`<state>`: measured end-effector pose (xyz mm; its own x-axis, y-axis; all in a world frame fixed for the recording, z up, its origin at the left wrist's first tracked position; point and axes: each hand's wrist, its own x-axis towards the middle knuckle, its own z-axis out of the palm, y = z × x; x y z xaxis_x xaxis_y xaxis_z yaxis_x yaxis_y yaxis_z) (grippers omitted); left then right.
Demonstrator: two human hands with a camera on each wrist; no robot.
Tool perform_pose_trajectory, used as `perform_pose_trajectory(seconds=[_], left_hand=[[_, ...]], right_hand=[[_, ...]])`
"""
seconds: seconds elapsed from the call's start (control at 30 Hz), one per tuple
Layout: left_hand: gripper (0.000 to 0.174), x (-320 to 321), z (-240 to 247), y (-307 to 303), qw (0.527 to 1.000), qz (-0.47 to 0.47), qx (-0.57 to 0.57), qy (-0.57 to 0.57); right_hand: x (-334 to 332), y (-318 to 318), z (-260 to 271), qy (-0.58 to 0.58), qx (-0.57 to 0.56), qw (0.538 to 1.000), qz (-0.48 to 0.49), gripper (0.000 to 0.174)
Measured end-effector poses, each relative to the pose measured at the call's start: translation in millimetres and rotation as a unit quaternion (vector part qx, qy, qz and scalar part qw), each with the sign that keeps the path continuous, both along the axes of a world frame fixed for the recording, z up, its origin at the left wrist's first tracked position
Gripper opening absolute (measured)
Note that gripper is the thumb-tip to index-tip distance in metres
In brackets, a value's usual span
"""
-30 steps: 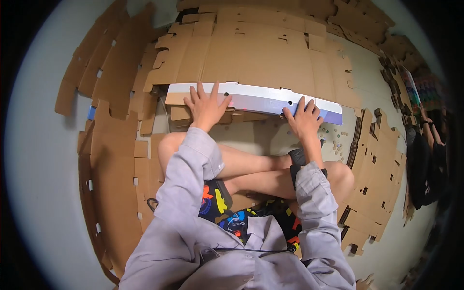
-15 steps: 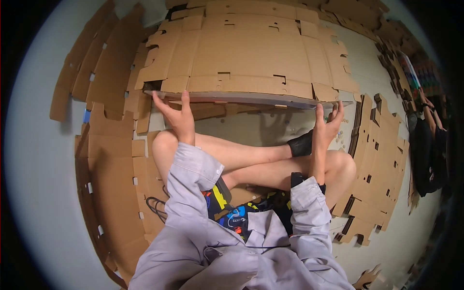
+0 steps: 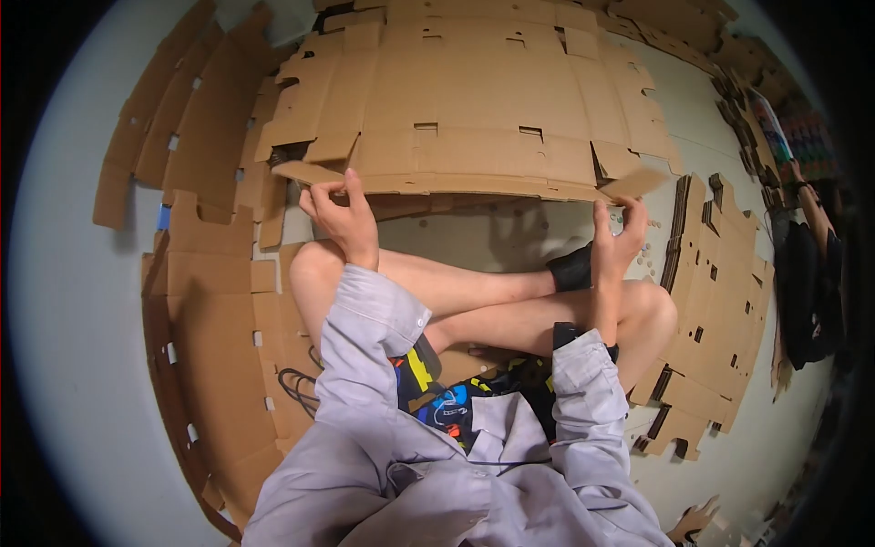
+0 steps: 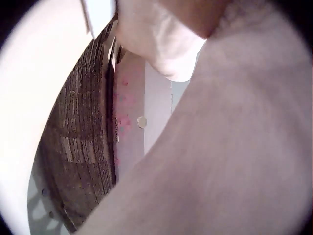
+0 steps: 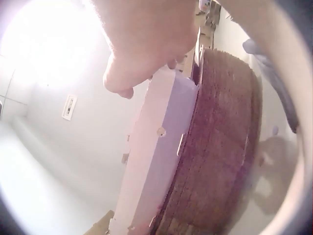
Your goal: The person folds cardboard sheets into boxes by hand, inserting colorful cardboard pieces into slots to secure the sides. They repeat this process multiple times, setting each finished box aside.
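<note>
A wide brown cardboard sheet (image 3: 465,91) lies across the top of a stack (image 5: 215,142), its near strip folded so that brown faces up. My left hand (image 3: 342,221) pinches the left end flap (image 3: 308,172) between thumb and curled fingers. At the other end my right hand (image 3: 620,244) holds the edge by the right flap (image 3: 640,184), which is blurred and tilted. Both wrist views show the strip's printed pale underside (image 4: 131,127), (image 5: 159,147) beside the layered stack. Fingertips are partly hidden in those views.
Large folded cardboard pieces (image 3: 214,301) stand at the left. Another cardboard stack (image 3: 711,301) lies at the right, with small round bits on the floor near it. Crossed legs (image 3: 483,328) are between the arms; another person's arm (image 3: 814,214) shows at far right.
The white and purple strip along the near edge has turned over, brown side up. Both hands have moved outward from its top to its ends, and the end flaps now stand askew.
</note>
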<state>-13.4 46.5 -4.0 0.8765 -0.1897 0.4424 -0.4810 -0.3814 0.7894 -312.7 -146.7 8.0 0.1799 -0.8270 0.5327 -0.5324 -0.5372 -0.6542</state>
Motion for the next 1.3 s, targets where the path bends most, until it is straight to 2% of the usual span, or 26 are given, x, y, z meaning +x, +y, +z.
perform_pose_trajectory(seconds=[0.03, 0.1, 0.13, 0.2, 0.23, 0.33, 0.37, 0.47, 0.5, 0.6, 0.63, 0.7, 0.73, 0.83, 0.9, 0.93, 1.13, 1.2, 1.23, 1.27, 1.3], left_hand=[[0.037, -1, 0, 0, 1.000, 0.001, 0.004, 0.002], [0.027, -11, 2, -12, 0.986, -0.043, -0.160, -0.003], [0.022, -16, 4, -16, 0.969, -0.063, -0.239, -0.006], [0.017, -19, 5, -16, 0.958, -0.099, -0.266, 0.031], [0.016, -18, 5, -14, 0.959, -0.116, -0.254, 0.043], [0.015, -14, 10, -9, 0.970, -0.168, -0.166, 0.066], [0.010, -17, 11, -11, 0.972, -0.164, -0.161, 0.050], [0.009, -7, 2, -8, 0.970, -0.206, -0.120, 0.041], [0.014, -14, 13, -12, 0.980, -0.165, -0.102, 0.049], [0.012, -19, 11, -10, 0.990, -0.124, 0.020, 0.070], [0.013, -20, 8, -9, 0.992, -0.123, 0.017, 0.039], [0.018, -21, 1, -8, 0.992, -0.120, 0.011, -0.022], [0.018, -21, -1, -8, 0.992, -0.124, 0.014, -0.017], [0.019, -18, -3, -7, 0.991, -0.134, 0.022, -0.009], [0.019, -16, -4, -8, 0.990, -0.141, 0.024, -0.009], [0.018, -15, -5, -10, 0.990, -0.138, 0.018, 0.001], [0.018, -6, -10, -7, 0.981, -0.130, -0.083, 0.115], [0.021, 3, 0, 3, 0.970, -0.140, -0.111, 0.162], [0.022, 1, 26, 10, 0.956, -0.146, -0.121, 0.224], [0.022, 18, 31, 18, 0.977, -0.138, -0.016, 0.161], [0.022, 36, 34, 24, 0.976, -0.170, 0.038, 0.134]], right_hand=[[2, 2, -3, -0.015, -0.012, 1.000, 0.008, 0.038], [11, 6, -10, -0.048, -0.035, 0.998, 0.024, 0.034], [12, 7, -11, -0.120, 0.004, 0.992, 0.028, 0.033], [17, 7, -12, -0.263, 0.081, 0.961, 0.037, 0.032], [19, 8, -10, -0.301, 0.072, 0.950, 0.051, 0.034], [16, 0, -5, -0.220, 0.120, 0.968, 0.020, 0.036], [15, -11, -16, -0.186, 0.049, 0.980, 0.045, 0.029], [22, -13, -2, -0.084, 0.157, 0.983, 0.048, 0.024], [25, -13, 2, -0.090, 0.185, 0.978, 0.045, 0.022], [22, -10, -11, -0.065, 0.111, 0.989, 0.075, 0.022], [23, -5, -11, -0.059, 0.139, 0.988, 0.042, 0.027], [20, -1, -18, -0.034, 0.096, 0.994, 0.039, 0.029], [19, 1, -22, -0.021, 0.076, 0.996, 0.036, 0.030], [20, 0, -22, -0.070, 0.156, 0.985, 0.034, 0.029], [17, 1, -24, -0.012, 0.115, 0.993, 0.034, 0.030], [16, -1, -25, 0.017, 0.091, 0.995, 0.033, 0.030], [18, 3, -17, -0.085, 0.190, 0.978, 0.000, 0.031], [1, 0, 5, -0.058, 0.216, 0.974, -0.030, 0.032], [-10, -6, 11, -0.045, 0.229, 0.971, -0.045, 0.033], [-32, -24, 9, 0.049, 0.225, 0.973, -0.018, 0.036], [-39, -31, 29, 0.145, 0.244, 0.959, 0.004, 0.038]])
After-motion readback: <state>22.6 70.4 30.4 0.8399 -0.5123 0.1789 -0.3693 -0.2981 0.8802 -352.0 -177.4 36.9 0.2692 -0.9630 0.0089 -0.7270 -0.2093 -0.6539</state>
